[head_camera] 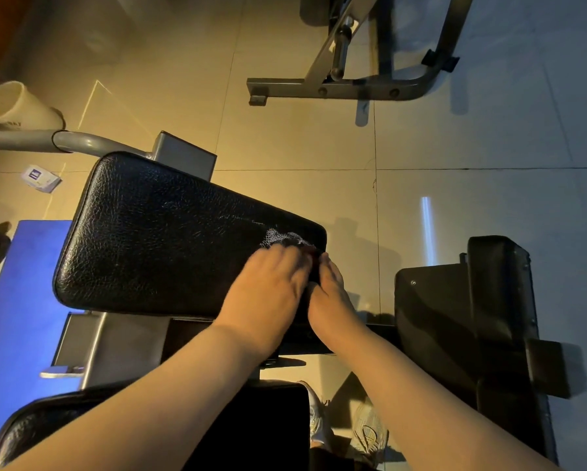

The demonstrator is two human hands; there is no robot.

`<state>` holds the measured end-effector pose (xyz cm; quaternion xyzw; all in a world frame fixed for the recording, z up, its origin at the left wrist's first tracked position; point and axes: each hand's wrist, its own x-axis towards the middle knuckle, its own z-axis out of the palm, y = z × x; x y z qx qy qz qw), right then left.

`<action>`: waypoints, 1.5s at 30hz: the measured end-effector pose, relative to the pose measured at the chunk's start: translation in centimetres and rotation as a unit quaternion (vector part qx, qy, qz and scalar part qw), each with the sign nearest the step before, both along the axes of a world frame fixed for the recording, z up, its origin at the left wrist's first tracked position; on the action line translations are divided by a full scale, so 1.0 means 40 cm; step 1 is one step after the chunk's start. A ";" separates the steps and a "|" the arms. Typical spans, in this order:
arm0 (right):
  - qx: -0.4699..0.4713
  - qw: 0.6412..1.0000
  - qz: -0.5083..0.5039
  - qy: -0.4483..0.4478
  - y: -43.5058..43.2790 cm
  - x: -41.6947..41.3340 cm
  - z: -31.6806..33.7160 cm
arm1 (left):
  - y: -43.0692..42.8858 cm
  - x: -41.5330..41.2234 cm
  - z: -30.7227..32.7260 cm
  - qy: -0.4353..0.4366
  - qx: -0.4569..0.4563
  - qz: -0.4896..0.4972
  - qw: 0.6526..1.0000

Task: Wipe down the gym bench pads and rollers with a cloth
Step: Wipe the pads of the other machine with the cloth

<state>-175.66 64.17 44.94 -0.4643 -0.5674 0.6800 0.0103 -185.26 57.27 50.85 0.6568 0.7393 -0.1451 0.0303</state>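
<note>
Two-handed wiping at pad corner. Pressing cloth with flat, open-fingered left hand; right hand grip unreadable. Next: sweep leftward along pad.

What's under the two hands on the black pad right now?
A dark cloth shows only as a strip between the left hand and right hand, near one end of the pad. Most of it is covered.
</note>
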 end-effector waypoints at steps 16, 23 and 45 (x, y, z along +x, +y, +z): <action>-0.034 0.999 0.013 0.017 0.009 0.017 0.005 | -0.042 -0.032 0.015 0.055 0.049 -0.055 0.996; -0.039 0.998 -0.032 0.041 0.011 0.011 0.010 | 0.038 -0.011 -0.003 0.059 0.056 0.090 0.993; 0.209 0.977 -0.004 0.040 -0.120 -0.078 0.125 | -0.138 -0.084 0.141 -0.362 0.138 0.208 0.898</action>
